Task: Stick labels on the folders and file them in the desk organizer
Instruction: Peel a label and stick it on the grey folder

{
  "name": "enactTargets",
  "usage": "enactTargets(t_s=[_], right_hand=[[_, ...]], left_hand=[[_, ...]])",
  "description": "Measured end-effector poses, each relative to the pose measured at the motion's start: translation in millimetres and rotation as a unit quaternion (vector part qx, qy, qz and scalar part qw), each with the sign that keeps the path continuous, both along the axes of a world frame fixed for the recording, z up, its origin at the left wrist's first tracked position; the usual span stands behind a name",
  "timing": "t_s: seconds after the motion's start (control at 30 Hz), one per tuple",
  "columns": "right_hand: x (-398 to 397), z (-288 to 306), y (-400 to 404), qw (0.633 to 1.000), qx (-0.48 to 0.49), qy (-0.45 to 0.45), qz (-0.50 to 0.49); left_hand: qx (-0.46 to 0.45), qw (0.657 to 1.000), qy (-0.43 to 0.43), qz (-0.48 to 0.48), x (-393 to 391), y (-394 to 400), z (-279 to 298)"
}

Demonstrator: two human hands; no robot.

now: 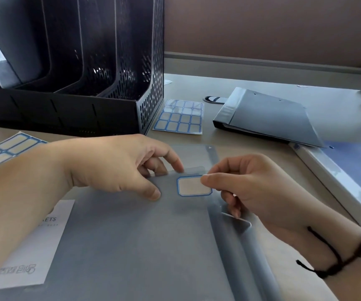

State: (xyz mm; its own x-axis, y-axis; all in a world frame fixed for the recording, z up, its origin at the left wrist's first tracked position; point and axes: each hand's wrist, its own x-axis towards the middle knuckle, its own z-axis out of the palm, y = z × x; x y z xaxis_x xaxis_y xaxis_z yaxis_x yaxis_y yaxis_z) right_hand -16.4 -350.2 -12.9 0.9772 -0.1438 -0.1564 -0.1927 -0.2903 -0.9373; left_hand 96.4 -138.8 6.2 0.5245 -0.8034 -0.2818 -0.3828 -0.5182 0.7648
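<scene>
Head view: a desk [251, 83] is seen from above, with both hands over a grey folder [131, 246] lying flat nearest the camera.
Label: a blue-bordered label [193, 186] is held at the folder's upper right part, beside the spine; whether it is fully pressed down cannot be told.
Right hand: the right hand [255, 192] is curled, and the label's right edge is pinched between thumb and forefinger. A black cord bracelet [337, 257] is worn on the wrist.
Left hand: the left hand [118, 164] is spread loosely, nothing grasped; the folder cover is touched by thumb tip and fingertips just left of and above the label.
Folder sticker: a white printed sticker [34, 246] is seen on the cover's lower left.
Desk organizer: a black mesh desk organizer [77, 72] is stood at upper left, with a file seen in its leftmost slot.
Label sheets: one label sheet [179, 117] is laid just right of the organizer; another sheet [6, 148] is laid at far left.
Other folders: a second grey folder [270, 118] is laid at upper right; a blue folder [348, 170] is laid at the right edge.
</scene>
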Motion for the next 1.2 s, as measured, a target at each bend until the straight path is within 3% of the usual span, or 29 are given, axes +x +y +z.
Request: enactTargets(t_s=[0.8, 1.2], right_hand=[[4.4, -9.3, 1.9, 0.998, -0.03, -0.037, -0.029], [1.3, -10.2, 7.1, 0.984, -0.127, -0.113, -0.057]], left_hand=[[0.006, 1.0, -0.016, -0.002, -4.1, -0.8, 3.2], [0.01, 0.999, -0.038, 0.01, -1.5, 0.3, 2.5]])
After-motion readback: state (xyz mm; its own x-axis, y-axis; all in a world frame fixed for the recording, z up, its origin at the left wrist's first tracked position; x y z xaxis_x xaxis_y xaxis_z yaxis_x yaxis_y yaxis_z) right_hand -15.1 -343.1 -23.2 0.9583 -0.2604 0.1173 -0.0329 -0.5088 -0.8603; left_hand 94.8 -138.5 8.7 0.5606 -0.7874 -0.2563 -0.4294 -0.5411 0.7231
